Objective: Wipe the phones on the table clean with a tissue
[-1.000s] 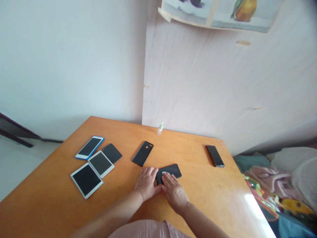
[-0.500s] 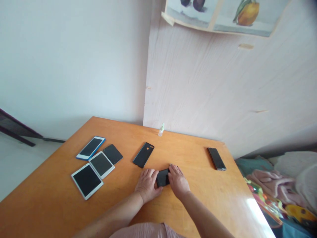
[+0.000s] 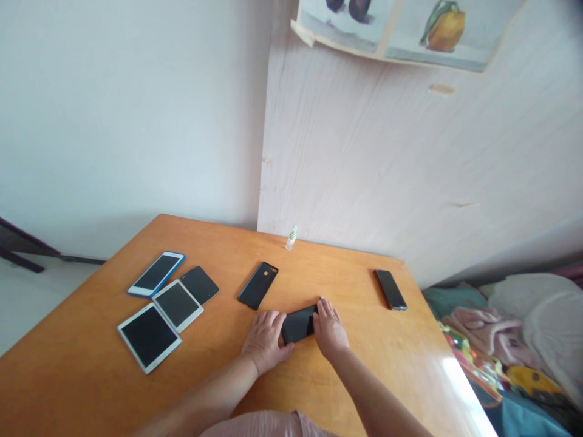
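A black smartphone (image 3: 298, 325) lies face up, slightly slanted, near the front middle of the table. Around its left end, my left hand (image 3: 266, 338) is closed, thumb at the near edge and fingers at the far side. My right hand (image 3: 331, 331) covers the right end, its fingers close together over that edge; the underside of the fingers is hidden. A small pale spot shows at the right fingertips, too small to name. Just beyond my left hand rests a dark phone case (image 3: 258, 285) with a round hole and a camera cutout.
To the left lie a blue-edged white tablet (image 3: 156, 274), a dark flat device (image 3: 200, 284) and two white tablets (image 3: 178, 305) (image 3: 149, 337). A small clear bottle (image 3: 291, 238) stands by the wall. Another black phone (image 3: 390, 290) is at right on the wooden table (image 3: 364, 370).
My right hand has shifted slightly right relative to the smartphone, and more of the dark screen shows between my hands. The whole view has moved slightly.
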The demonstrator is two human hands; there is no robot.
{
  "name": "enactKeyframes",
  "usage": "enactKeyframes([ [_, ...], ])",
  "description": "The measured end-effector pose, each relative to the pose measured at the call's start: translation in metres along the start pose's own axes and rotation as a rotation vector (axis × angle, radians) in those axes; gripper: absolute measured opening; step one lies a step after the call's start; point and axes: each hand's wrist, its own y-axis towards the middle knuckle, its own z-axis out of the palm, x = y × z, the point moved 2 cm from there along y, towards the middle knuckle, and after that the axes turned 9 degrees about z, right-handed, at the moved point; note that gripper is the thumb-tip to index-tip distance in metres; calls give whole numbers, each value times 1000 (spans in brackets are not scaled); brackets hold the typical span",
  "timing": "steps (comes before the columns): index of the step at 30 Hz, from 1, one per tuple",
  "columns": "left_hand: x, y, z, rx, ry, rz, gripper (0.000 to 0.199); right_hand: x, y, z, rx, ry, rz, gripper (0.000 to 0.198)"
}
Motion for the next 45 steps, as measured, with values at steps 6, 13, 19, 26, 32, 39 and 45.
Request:
enactKeyframes([
  [6,2,-1,2,-10,-9,3,62,22,-40,12,59,116,-428,46],
  [13,1,0,1,-21,-19,9,60,-10,-28,10,-62,27,-8,46],
  [19,0,0,-1,-20,-5,-5,56,15,-65,12,-14,116,-368,44],
  [26,-1,0,-4,-13,-9,23,59,-12,-49,8,-111,16,-19,45],
  [32,-1,0,-4,-10,5,6,57,17,-73,9,5,110,-330,44],
  [39,-2,0,-4,-9,16,23,60,-5,-42,3,-80,-6,-8,43],
  [45,-2,0,-3,-8,22,5,58,23,-60,6,31,99,-328,42],
])
